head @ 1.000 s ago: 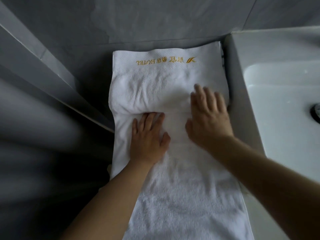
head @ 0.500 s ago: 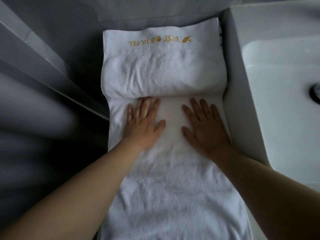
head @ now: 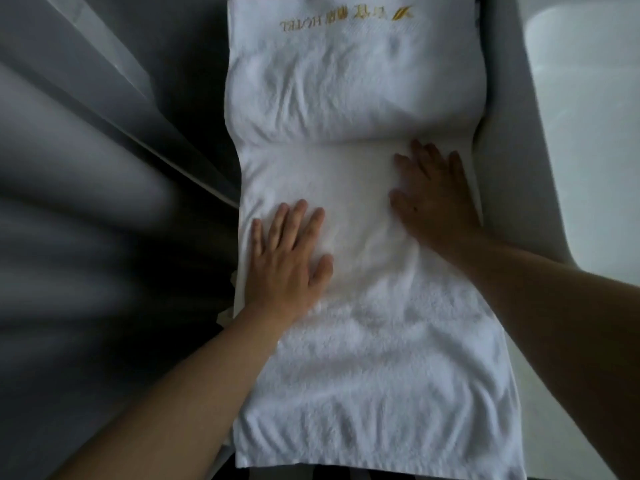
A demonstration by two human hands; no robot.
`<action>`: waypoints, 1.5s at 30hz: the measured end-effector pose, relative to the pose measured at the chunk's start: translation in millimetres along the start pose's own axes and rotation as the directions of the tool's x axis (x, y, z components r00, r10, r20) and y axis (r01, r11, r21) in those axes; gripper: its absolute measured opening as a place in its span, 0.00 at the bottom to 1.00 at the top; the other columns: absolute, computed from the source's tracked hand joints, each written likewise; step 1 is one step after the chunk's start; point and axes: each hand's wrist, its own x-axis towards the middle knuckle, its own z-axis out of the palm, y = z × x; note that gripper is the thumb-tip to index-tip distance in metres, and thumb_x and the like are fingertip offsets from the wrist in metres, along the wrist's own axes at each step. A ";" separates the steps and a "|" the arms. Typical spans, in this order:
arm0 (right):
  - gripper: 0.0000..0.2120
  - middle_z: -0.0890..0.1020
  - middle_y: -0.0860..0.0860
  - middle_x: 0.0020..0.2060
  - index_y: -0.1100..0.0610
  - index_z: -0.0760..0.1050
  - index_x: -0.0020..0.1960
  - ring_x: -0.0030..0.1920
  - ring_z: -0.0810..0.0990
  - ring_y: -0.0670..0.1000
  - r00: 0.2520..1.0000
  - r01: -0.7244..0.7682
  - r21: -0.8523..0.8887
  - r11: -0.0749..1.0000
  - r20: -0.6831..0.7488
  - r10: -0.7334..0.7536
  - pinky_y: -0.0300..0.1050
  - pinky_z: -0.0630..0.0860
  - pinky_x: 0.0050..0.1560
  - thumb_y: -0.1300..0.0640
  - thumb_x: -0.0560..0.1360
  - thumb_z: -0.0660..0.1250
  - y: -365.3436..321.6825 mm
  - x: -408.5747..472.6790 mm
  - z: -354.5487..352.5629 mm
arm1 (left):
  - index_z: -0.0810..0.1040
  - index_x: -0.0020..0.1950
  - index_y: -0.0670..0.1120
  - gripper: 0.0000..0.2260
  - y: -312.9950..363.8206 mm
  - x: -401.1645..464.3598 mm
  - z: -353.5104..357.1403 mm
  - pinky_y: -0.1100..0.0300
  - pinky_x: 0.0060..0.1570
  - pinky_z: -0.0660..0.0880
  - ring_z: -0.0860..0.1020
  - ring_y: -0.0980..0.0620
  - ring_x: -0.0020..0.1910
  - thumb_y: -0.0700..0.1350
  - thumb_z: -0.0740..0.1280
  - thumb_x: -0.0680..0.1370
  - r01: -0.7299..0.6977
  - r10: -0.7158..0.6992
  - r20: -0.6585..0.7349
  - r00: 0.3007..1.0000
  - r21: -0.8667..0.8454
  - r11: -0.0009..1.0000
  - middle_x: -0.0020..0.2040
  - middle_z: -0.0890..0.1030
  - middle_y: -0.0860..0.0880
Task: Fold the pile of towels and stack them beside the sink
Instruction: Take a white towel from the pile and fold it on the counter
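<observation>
While both palms lie flat, the towel (head: 374, 341) is pressed by the left hand (head: 287, 258) and right hand (head: 433, 199), fingers straight, nothing grasped. Its long axis runs away from the person, beside the sink (head: 588, 168).

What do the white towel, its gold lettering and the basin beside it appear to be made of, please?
The towel looks like cotton terry: a soft, nubby, matte pile that creases under both flat hands. Its gold lettering seems embroidered thread, on a smoother woven band. The basin looks like glazed ceramic or a similar solid material: smooth, white, faintly glossy, with rounded edges. The picture cannot settle which.
</observation>
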 end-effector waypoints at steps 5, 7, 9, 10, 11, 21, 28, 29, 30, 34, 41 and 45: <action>0.24 0.66 0.56 0.74 0.55 0.67 0.73 0.75 0.62 0.56 0.974 0.079 0.118 0.990 -0.220 -0.051 0.58 0.50 0.76 0.47 0.80 0.52 -34.7 -81.7 -1.7 | 0.49 0.81 0.55 0.31 0.5 1.6 3.1 0.40 0.77 0.45 0.47 0.48 0.81 0.62 0.46 0.79 0.016 -0.016 -0.005 1.000 -0.013 1.000 0.82 0.50 0.50; 0.28 0.62 0.54 0.76 0.52 0.63 0.76 0.76 0.60 0.56 0.995 0.079 0.055 0.995 -0.072 -0.075 0.57 0.51 0.76 0.43 0.80 0.49 -27.3 -127.8 10.9 | 0.49 0.81 0.56 0.31 0.4 2.2 4.2 0.40 0.77 0.44 0.47 0.48 0.81 0.62 0.47 0.78 0.026 -0.026 -0.007 1.000 -0.021 0.999 0.82 0.50 0.51; 0.30 0.58 0.54 0.77 0.51 0.59 0.78 0.77 0.56 0.56 0.999 0.044 -0.051 0.998 0.014 -0.044 0.56 0.51 0.76 0.40 0.79 0.48 -9.1 -155.8 22.0 | 0.48 0.81 0.56 0.31 -0.9 1.9 3.4 0.41 0.77 0.43 0.46 0.48 0.81 0.62 0.46 0.78 0.016 -0.016 0.006 1.000 -0.020 1.000 0.82 0.49 0.51; 0.31 0.57 0.55 0.77 0.51 0.57 0.78 0.78 0.54 0.57 0.999 0.026 -0.089 0.996 0.026 -0.023 0.56 0.50 0.77 0.40 0.79 0.49 -2.3 -160.8 25.4 | 0.48 0.81 0.56 0.31 -2.0 2.3 2.3 0.41 0.77 0.43 0.45 0.48 0.81 0.62 0.45 0.78 0.011 -0.011 0.017 1.000 -0.018 1.000 0.82 0.48 0.51; 0.31 0.56 0.55 0.78 0.51 0.56 0.79 0.78 0.53 0.57 0.999 0.010 -0.108 0.994 0.034 -0.006 0.55 0.50 0.77 0.40 0.78 0.49 1.2 -160.7 27.0 | 0.47 0.81 0.56 0.31 -2.6 3.4 0.2 0.42 0.77 0.42 0.44 0.49 0.81 0.62 0.44 0.78 0.011 -0.011 0.031 0.999 -0.020 1.000 0.82 0.47 0.51; 0.30 0.47 0.54 0.79 0.52 0.50 0.80 0.79 0.44 0.55 0.999 -0.040 -0.032 0.999 0.005 0.040 0.55 0.40 0.77 0.42 0.81 0.43 -15.4 -195.4 17.8 | 0.59 0.80 0.49 0.29 55.0 -125.9 -2.8 0.39 0.77 0.47 0.54 0.44 0.80 0.56 0.53 0.80 0.006 -0.021 -0.077 0.997 -0.190 0.982 0.81 0.57 0.47; 0.32 0.43 0.53 0.79 0.49 0.41 0.79 0.78 0.38 0.54 0.990 -0.014 -0.110 0.994 0.141 0.029 0.57 0.38 0.76 0.39 0.78 0.38 -11.4 -229.9 26.7 | 0.55 0.81 0.53 0.30 46.3 -148.7 6.4 0.32 0.74 0.46 0.47 0.43 0.81 0.60 0.49 0.80 0.109 -0.102 0.058 0.993 -0.130 0.985 0.82 0.50 0.48; 0.31 0.46 0.54 0.79 0.51 0.45 0.79 0.78 0.41 0.55 0.994 0.003 -0.085 0.996 0.113 0.007 0.58 0.41 0.76 0.40 0.80 0.41 -10.2 -229.2 25.7 | 0.52 0.81 0.55 0.31 46.1 -152.0 9.0 0.31 0.74 0.43 0.44 0.43 0.81 0.62 0.49 0.79 0.100 -0.092 0.075 0.993 -0.112 0.989 0.82 0.46 0.49; 0.30 0.48 0.55 0.79 0.52 0.48 0.80 0.78 0.43 0.56 0.996 0.012 -0.077 0.997 0.091 -0.005 0.59 0.42 0.76 0.41 0.80 0.43 -8.4 -230.8 26.8 | 0.48 0.82 0.56 0.32 45.7 -155.9 10.9 0.30 0.73 0.41 0.41 0.44 0.80 0.64 0.48 0.79 0.102 -0.094 0.099 0.991 -0.086 0.991 0.82 0.43 0.49; 0.33 0.42 0.51 0.79 0.46 0.42 0.79 0.78 0.37 0.54 0.987 -0.031 -0.132 0.991 0.154 0.051 0.58 0.39 0.76 0.35 0.78 0.38 -2.7 -242.6 33.7 | 0.31 0.79 0.57 0.35 43.5 -158.3 13.8 0.30 0.72 0.37 0.31 0.46 0.78 0.68 0.39 0.76 0.138 -0.135 0.177 0.975 -0.004 0.990 0.80 0.31 0.51; 0.33 0.25 0.51 0.73 0.44 0.26 0.75 0.72 0.23 0.52 0.933 -0.081 -0.157 0.984 0.337 0.130 0.56 0.28 0.73 0.32 0.75 0.31 -7.0 -239.2 23.2 | 0.26 0.76 0.59 0.33 43.8 -164.9 9.3 0.31 0.71 0.32 0.27 0.47 0.76 0.68 0.36 0.76 0.187 -0.176 0.254 0.951 -0.019 0.982 0.77 0.26 0.53; 0.33 0.31 0.55 0.76 0.49 0.32 0.78 0.75 0.29 0.55 0.932 -0.031 -0.268 0.963 0.340 0.124 0.59 0.28 0.72 0.36 0.79 0.37 -16.2 -222.4 2.8 | 0.29 0.78 0.57 0.32 54.5 -149.1 -0.1 0.33 0.70 0.29 0.23 0.50 0.74 0.65 0.36 0.77 0.192 -0.168 0.241 0.956 -0.079 0.978 0.75 0.23 0.54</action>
